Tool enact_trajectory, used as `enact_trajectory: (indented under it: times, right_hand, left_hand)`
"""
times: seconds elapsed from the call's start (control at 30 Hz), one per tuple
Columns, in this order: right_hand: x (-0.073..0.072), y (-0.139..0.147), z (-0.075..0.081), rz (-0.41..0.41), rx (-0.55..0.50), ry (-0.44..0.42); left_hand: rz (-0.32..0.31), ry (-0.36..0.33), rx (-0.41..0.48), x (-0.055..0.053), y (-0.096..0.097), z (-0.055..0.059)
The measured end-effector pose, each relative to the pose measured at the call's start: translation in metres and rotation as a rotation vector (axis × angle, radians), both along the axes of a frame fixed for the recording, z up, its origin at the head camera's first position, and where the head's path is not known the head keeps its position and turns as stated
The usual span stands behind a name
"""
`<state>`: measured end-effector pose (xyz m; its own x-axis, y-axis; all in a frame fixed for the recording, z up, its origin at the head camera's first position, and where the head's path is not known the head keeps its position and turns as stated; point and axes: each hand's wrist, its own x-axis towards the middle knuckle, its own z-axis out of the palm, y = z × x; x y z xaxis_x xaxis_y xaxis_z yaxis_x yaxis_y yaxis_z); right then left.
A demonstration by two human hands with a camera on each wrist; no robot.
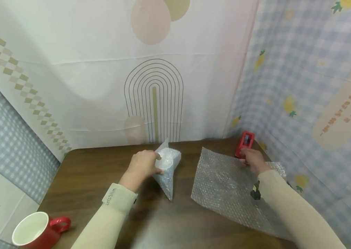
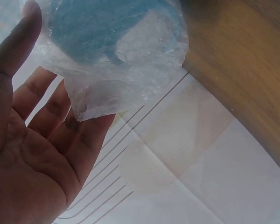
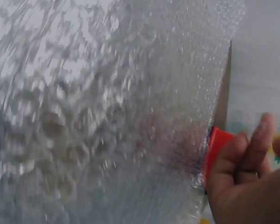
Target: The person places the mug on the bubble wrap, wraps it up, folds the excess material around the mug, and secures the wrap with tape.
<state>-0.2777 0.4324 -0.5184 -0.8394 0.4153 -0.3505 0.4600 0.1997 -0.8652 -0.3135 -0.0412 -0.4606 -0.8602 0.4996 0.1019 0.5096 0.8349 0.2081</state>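
Note:
A bundle of bubble wrap (image 1: 168, 168) stands near the back of the wooden table, with pointed folds sticking out. Through its clear layers a blue mug (image 2: 88, 28) shows in the left wrist view. My left hand (image 1: 143, 165) holds the bundle from its left side, thumb on one face and fingers behind. At the back right, my right hand (image 1: 254, 159) grips the near end of a red tape dispenser (image 1: 245, 142) with a dark recess. In the right wrist view, bubble wrap partly hides the dispenser (image 3: 218, 147).
A loose bubble wrap sheet (image 1: 225, 186) spreads over the right of the table, partly under my right forearm. At the front left stands a red mug (image 1: 43, 233) with a cream inside. Printed cloth (image 1: 100, 86) hangs behind the table and along both sides.

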Motion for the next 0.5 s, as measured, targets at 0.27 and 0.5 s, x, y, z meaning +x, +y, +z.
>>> enact_trajectory:
  times: [0.27, 0.5]
  right_hand:
    - [-0.011, -0.012, -0.015, -0.174, 0.056, 0.042]
    - [-0.006, -0.005, -0.027, -0.080, 0.123, -0.051]
  left_hand:
    - [0.012, -0.001, 0.010, 0.002, -0.004, 0.000]
    - [0.000, 0.004, 0.007, 0.003, -0.004, -0.004]
